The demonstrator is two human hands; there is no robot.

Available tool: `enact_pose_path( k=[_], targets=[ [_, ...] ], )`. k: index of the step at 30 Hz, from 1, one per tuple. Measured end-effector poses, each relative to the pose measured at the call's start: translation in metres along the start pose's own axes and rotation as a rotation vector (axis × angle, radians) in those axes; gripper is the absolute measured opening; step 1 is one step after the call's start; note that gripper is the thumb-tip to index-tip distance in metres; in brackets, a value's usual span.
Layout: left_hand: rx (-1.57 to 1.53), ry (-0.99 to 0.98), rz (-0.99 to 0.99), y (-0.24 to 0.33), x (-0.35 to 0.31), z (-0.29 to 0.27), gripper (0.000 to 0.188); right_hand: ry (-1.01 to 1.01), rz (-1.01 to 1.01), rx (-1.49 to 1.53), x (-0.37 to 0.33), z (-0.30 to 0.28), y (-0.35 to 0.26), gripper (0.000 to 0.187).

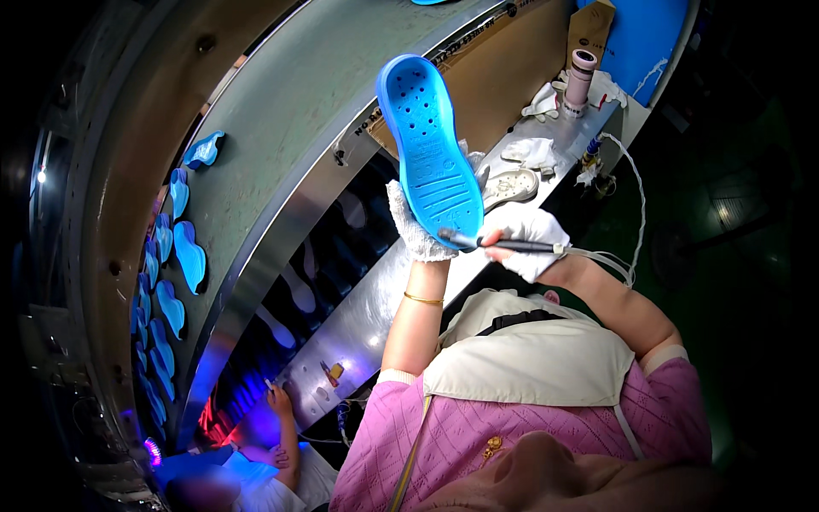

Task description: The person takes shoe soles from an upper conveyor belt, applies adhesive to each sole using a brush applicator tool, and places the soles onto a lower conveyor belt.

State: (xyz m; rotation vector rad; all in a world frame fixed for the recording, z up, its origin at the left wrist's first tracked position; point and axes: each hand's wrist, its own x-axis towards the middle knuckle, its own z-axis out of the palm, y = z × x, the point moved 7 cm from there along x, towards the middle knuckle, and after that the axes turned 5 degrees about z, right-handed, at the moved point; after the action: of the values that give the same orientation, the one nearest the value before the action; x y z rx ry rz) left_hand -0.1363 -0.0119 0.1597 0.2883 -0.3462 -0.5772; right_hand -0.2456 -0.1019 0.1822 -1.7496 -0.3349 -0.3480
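Blue perforated foam shoe sole (431, 145), upright above steel bench (375, 299): gripped at heel by white-gloved left hand (415, 226). Right hand (531, 239) clasps black pen-shaped tool (503, 244), tip on heel. Brown cardboard sheet (503, 77) behind; pink-white cylindrical container (580, 81) at far end.

Blue shoe sole (431, 145) matt rubbery foam; workbench (375, 307) shiny metal.

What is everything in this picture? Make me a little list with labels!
left hand: gloved left hand holds a blue shoe sole upright
right hand: gloved right hand grips a dark pen-like tool, tip at the sole's lower end
cord: white cable runs from the tool
bench: metal bench with a white shoe and a roll
belt: more blue soles on a conveyor
nearby: another person's hand
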Motion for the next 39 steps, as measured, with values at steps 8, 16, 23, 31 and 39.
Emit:
enact_pose_path(
  k=[8, 16, 23, 31, 39],
  targets=[
    [-0.012, -0.033, -0.053, 0.004, 0.005, 0.009, 0.084, 0.022, 0.082, 0.128, -0.006, -0.006, 0.012, 0.012],
    [0.02, 0.044, -0.102, 0.012, 0.008, 0.0, 0.087, 0.002, 0.277, 0.188, 0.005, -0.015, -0.015, 0.011],
    [0.146, 0.065, -0.258, 0.002, 0.017, -0.012, 0.086, -0.12, -0.195, -0.167, 0.012, -0.003, -0.018, 0.018],
    [0.313, 0.208, -0.404, 0.002, 0.021, -0.022, 0.05, -0.384, 0.11, -0.025, 0.016, 0.001, -0.001, 0.015],
    [0.57, 0.291, -0.606, -0.007, 0.012, -0.002, 0.033, -0.264, 0.019, -0.156, 0.027, -0.009, -0.011, 0.015]
  ],
)
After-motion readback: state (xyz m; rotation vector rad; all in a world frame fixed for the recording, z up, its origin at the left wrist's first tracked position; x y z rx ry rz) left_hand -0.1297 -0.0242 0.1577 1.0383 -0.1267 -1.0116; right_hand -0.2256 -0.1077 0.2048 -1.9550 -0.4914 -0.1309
